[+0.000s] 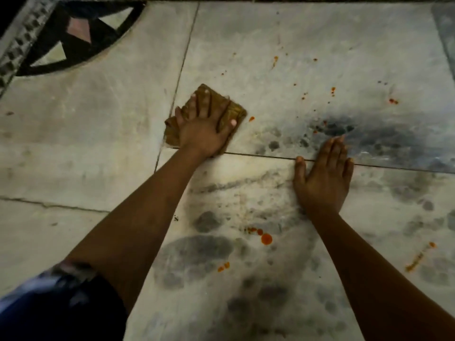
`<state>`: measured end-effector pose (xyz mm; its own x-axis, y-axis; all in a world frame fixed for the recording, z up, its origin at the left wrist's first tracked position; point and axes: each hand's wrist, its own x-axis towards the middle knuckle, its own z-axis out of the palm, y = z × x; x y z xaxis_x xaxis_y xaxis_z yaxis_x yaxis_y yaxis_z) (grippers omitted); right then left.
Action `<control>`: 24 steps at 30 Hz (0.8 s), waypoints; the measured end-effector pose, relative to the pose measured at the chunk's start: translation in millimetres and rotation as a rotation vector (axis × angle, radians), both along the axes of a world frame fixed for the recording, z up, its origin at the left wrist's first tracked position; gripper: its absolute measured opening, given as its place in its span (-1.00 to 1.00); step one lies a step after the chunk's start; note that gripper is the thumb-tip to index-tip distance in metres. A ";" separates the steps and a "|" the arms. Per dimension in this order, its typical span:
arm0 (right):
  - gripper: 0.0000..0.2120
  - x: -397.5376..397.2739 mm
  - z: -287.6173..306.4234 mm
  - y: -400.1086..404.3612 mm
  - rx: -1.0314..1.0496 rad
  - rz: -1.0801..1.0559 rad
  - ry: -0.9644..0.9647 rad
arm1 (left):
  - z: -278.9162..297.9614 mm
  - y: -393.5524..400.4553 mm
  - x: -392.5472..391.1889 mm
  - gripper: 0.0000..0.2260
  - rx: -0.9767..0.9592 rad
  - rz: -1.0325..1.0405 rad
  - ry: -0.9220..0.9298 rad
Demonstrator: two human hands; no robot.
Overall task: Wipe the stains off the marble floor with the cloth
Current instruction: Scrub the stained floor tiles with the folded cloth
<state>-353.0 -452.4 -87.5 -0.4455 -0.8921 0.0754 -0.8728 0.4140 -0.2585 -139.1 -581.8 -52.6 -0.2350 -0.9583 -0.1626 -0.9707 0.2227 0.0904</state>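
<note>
Left hand lies flat, fingers spread, palm pressing a folded brown cloth onto the marble floor; pressing, not clenched around it. The cloth sits just above center, at the corner where two floor seams meet, its edges showing beyond the fingers at 12 and 3 o'clock.

Right hand is empty, released, palm down on the floor, at 4 o'clock from the cloth and well apart from it.

Orange stains: one drop just beside the cloth at 3 o'clock; scattered specks at 2 o'clock; a larger round drop between the forearms at 6 o'clock. Dark grey smudges lie beyond the right fingertips.

No containers in view.
</note>
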 end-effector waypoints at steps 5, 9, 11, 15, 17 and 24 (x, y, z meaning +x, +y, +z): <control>-0.26 1.3 1.3 0.4 -0.003 -0.020 -0.002 | 2.0 40.1 62.2 -0.41 -0.051 -0.088 -0.010; -0.29 1.5 1.2 -1.2 0.015 -0.024 -0.002 | 1.9 -22.1 56.5 -0.48 0.006 0.186 -0.010; -0.29 0.9 1.3 -1.1 0.022 -0.023 0.008 | 0.0 -41.4 27.9 -0.50 0.021 0.218 0.015; -0.28 2.7 3.6 -1.2 0.029 -0.035 0.006 | -3.8 -1.2 4.9 -0.44 -0.017 -0.062 0.011; -0.28 3.0 4.9 -1.4 0.037 -0.041 0.001 | -1.6 27.1 23.4 -0.43 -0.038 -0.177 0.003; -0.29 1.6 5.8 -0.4 0.057 -0.042 0.007 | -2.5 -57.6 22.0 -0.51 -0.038 0.258 0.039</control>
<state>-351.3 -452.8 -81.7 -0.4825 -0.8754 0.0285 -0.8558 0.4643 -0.2281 -117.1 -639.4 -55.0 0.0124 -0.9925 -0.1214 -0.9918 -0.0276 0.1247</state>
